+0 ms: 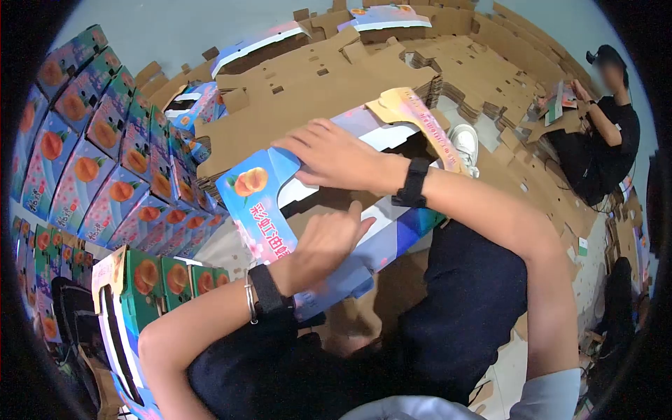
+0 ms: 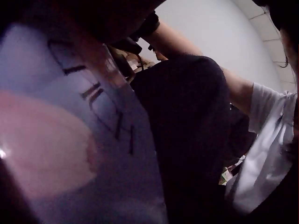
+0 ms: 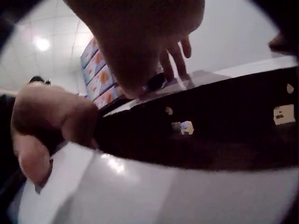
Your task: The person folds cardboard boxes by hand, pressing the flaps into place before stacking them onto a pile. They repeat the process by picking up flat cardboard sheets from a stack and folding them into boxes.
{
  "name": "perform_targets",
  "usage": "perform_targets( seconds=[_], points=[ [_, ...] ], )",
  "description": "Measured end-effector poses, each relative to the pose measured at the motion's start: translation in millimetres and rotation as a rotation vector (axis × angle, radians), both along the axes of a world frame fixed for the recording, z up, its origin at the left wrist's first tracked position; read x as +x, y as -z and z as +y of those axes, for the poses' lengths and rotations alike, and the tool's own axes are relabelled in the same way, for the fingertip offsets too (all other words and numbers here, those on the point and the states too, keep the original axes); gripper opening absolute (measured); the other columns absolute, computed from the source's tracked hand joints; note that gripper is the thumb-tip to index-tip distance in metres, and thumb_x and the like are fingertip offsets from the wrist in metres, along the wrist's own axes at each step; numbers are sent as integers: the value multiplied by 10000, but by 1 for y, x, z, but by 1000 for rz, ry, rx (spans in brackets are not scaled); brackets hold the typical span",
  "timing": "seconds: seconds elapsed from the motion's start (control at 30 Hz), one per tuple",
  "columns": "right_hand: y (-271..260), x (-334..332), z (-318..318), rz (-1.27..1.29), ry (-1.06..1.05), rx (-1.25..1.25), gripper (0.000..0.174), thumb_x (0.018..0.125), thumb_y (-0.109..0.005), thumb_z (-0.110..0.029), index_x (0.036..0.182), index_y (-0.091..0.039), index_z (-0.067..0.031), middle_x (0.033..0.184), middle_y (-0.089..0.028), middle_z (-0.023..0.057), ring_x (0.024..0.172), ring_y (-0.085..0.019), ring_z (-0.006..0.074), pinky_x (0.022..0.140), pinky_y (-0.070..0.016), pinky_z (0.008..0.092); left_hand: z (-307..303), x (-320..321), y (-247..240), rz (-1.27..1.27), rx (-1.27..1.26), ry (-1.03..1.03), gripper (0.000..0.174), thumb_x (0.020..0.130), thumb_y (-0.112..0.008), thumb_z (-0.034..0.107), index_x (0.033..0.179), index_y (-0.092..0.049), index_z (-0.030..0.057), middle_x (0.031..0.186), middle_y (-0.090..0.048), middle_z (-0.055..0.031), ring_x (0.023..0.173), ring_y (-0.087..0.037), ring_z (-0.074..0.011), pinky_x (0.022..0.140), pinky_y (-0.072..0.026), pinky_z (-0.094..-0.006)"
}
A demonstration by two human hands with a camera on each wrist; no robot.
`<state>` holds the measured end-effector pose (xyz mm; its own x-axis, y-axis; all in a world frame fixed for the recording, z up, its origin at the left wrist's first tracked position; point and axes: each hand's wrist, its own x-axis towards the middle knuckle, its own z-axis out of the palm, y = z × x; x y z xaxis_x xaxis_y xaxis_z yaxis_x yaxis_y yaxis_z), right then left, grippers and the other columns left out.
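Observation:
A blue peach-printed carton (image 1: 241,199) with pink lettering lies tilted above the person's lap, its long top opening facing up. My left hand (image 1: 323,241) is at the near side of that opening, fingers curled. In the right wrist view, the left hand (image 3: 51,121) has fingers over the edge of a white flap (image 3: 140,191), with its thumb on the flap's face. Across the opening, my right hand (image 1: 343,155) rests on the far edge, fingers extended over the blue panel. A dark, blurred printed panel (image 2: 107,112) fills the left of the left wrist view.
Stacked peach cartons (image 1: 87,168) rise at the left, with green cartons (image 1: 175,280) at the lower left. Flattened brown cardboard (image 1: 280,91) spreads behind. Another person (image 1: 602,140) sits at the right. A white shoe (image 1: 463,147) is beside the carton's yellow flap (image 1: 420,122).

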<state>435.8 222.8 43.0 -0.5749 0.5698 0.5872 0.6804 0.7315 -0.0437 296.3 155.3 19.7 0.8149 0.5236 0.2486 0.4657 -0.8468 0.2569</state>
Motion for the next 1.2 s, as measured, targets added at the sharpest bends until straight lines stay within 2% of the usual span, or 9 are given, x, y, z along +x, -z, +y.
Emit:
perform_targets(
  seconds=[0.2, 0.33, 0.43, 0.53, 0.8, 0.87, 1.07, 1.13, 1.2],
  points=[
    [-29, 15, 11, -250, 94, 326, 452, 790, -666, -225, 1211, -537, -126, 1042, -596, 62, 1001, -591, 209, 1018, -378, 402, 3, -4, -17, 5, 47, 67, 342, 948, -545, 339, 854, -527, 11, 580, -594, -192, 535, -608, -369, 458, -460, -466],
    [-45, 21, 38, -172, -1, 531, 329, 801, -663, -257, 1091, -569, -134, 924, -600, 50, 883, -629, 235, 931, -452, 409, 6, -3, -23, -8, 117, 104, 347, 950, -544, 340, 834, -513, 14, 570, -591, -192, 524, -604, -373, 444, -453, -471],
    [-51, 32, 42, 101, -25, 87, 204, 874, -606, -270, 963, -629, -87, 897, -647, 94, 789, -650, 317, 679, -529, 430, 10, -6, -27, 59, 77, 96, 360, 950, -542, 348, 823, -507, 14, 559, -586, -190, 518, -600, -384, 432, -447, -478],
    [-43, 24, 42, -67, 159, -5, 202, 906, -574, -256, 1007, -653, -100, 916, -674, 95, 800, -641, 316, 725, -509, 428, 12, -9, -27, 43, 59, 105, 363, 951, -539, 356, 830, -510, 15, 572, -585, -199, 545, -600, -401, 462, -458, -488],
    [-57, -1, 33, -182, 373, -36, 288, 927, -550, -320, 840, -681, -78, 767, -659, 132, 669, -626, 353, 601, -498, 463, 15, -14, -28, 1, -74, 125, 354, 959, -518, 369, 864, -519, 28, 611, -584, -216, 593, -593, -426, 514, -463, -512],
    [-65, -5, 39, 18, 407, 3, 412, 936, -528, -328, 653, -638, -49, 610, -611, 149, 589, -629, 346, 530, -484, 437, 11, -12, -23, 23, -90, 109, 346, 960, -516, 364, 873, -520, 29, 638, -588, -218, 601, -590, -428, 522, -462, -512],
    [-52, 20, -15, 104, 37, -99, 183, 889, -547, -223, 904, -613, -54, 890, -628, 123, 837, -615, 326, 714, -493, 411, 23, -29, -9, 99, -148, -13, 362, 965, -503, 364, 889, -518, 10, 756, -585, -217, 729, -601, -424, 607, -466, -507],
    [-43, 37, -31, -97, 55, -662, 254, 882, -587, -300, 1003, -640, -82, 919, -641, 129, 887, -630, 306, 763, -497, 395, 28, -43, 3, 56, -130, -11, 375, 952, -528, 372, 855, -543, 10, 739, -588, -214, 718, -597, -425, 597, -456, -500],
    [-20, 55, -38, -405, 44, -1003, 419, 854, -632, -412, 1100, -642, -73, 944, -659, 149, 913, -641, 304, 803, -495, 388, 27, -50, -3, 96, -356, -85, 425, 946, -519, 402, 899, -617, -9, 711, -628, -232, 700, -613, -437, 645, -492, -505]
  ],
)
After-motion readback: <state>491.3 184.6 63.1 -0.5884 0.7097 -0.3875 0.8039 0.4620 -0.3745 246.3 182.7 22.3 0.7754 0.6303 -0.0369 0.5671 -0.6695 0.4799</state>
